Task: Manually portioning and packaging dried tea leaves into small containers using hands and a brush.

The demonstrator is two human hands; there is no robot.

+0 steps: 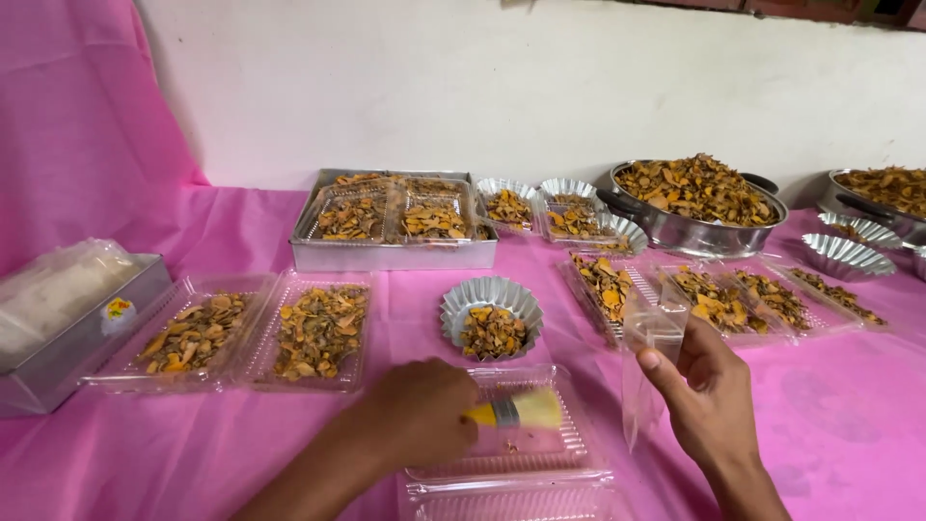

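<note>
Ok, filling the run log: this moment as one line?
left hand: brush over clear tray | right hand: holds plastic bag

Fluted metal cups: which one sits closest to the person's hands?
The filled fluted cup standing alone mid-table, just beyond the left hand holding the yellow brush. The other cups sit farther back by the tray and pans.

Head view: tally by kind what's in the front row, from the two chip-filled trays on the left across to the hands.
trays with chips: 2
empty trays: 2
fluted cup: 1
brush, in left hand: 1
bag, in right hand: 1
Total: 7
</note>
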